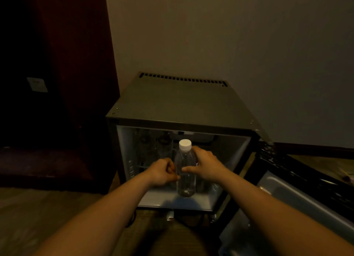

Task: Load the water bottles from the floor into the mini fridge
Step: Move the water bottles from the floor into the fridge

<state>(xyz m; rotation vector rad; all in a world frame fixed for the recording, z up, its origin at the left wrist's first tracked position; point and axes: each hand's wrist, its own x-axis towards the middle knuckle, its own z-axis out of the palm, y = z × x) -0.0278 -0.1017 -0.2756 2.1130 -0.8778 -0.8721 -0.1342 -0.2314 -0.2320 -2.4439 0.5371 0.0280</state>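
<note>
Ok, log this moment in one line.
right hand grips water bottle upright | left hand curled beside it | mini fridge door open

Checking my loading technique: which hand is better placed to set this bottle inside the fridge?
Probably right. The right hand grips the bottle in front of the open fridge; the left hand is only curled beside it.

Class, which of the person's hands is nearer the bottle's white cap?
Right. The right hand grips the bottle just below the cap; the left hand sits lower, beside the bottle's middle.
</note>
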